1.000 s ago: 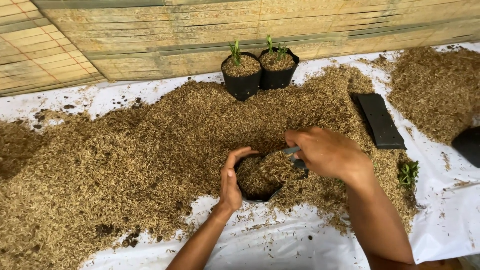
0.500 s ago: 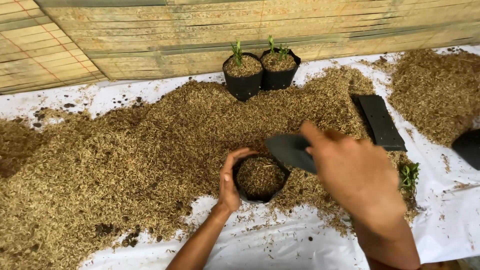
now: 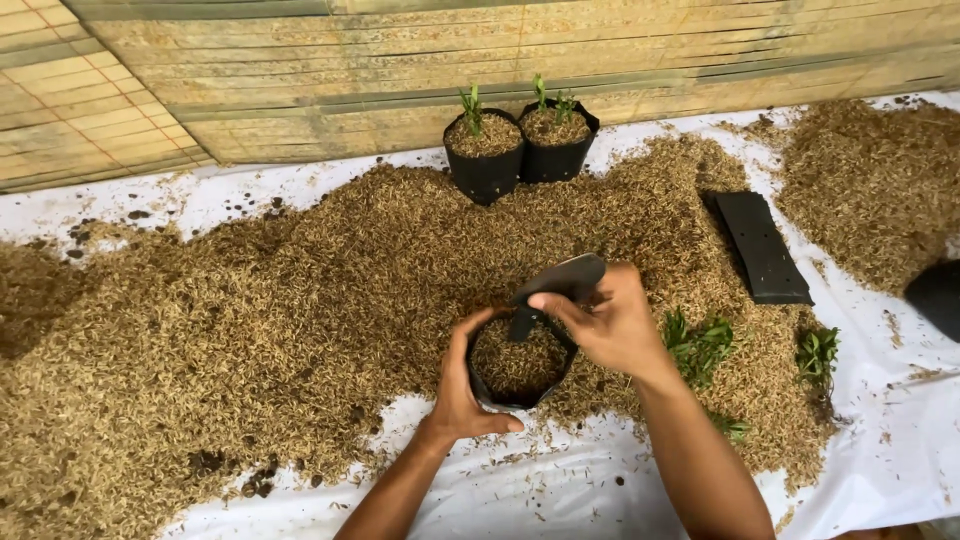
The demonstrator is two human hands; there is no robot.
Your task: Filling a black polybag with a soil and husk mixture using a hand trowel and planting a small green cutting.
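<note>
Your left hand (image 3: 462, 392) and right hand (image 3: 612, 325) are bare, with no gloves, rings or wristbands showing. Both your forearms are uncovered to the frame's lower edge, with no sleeve in sight. Your fingernails are short and unpainted.

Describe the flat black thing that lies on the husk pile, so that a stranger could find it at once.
Start at the wide pile of brown husks on the white sheet. Near its right end, past the right hand, lies a flat stack of black bags. Unlike the two filled bags with seedlings at the back, it is folded flat, empty, and rectangular.
</note>
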